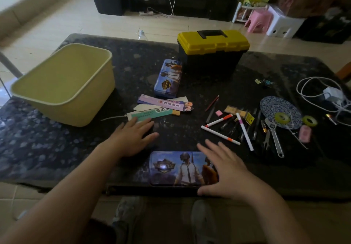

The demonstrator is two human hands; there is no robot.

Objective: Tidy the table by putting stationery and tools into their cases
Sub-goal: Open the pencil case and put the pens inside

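Beside the shut toolbox (212, 53) lies a closed pencil tin (168, 78).

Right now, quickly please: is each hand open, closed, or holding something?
Left hand: open, fingers straight, low over the table, holding nothing.
Right hand: open, fingers spread at the right end of the near pencil tin, gripping nothing.

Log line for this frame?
left hand: open, over dark table; right hand: open, over closed blue printed pencil tin; silver metal wrench: loose

Bare tabletop (180, 135) lies open between the near pencil tin (178, 167) and the rulers (161, 107). Scattered markers (220, 134) and a wrench (274, 135) crowd the right side. The yellow tub (64, 84) blocks the left, and the toolbox (211, 53) blocks the far middle.
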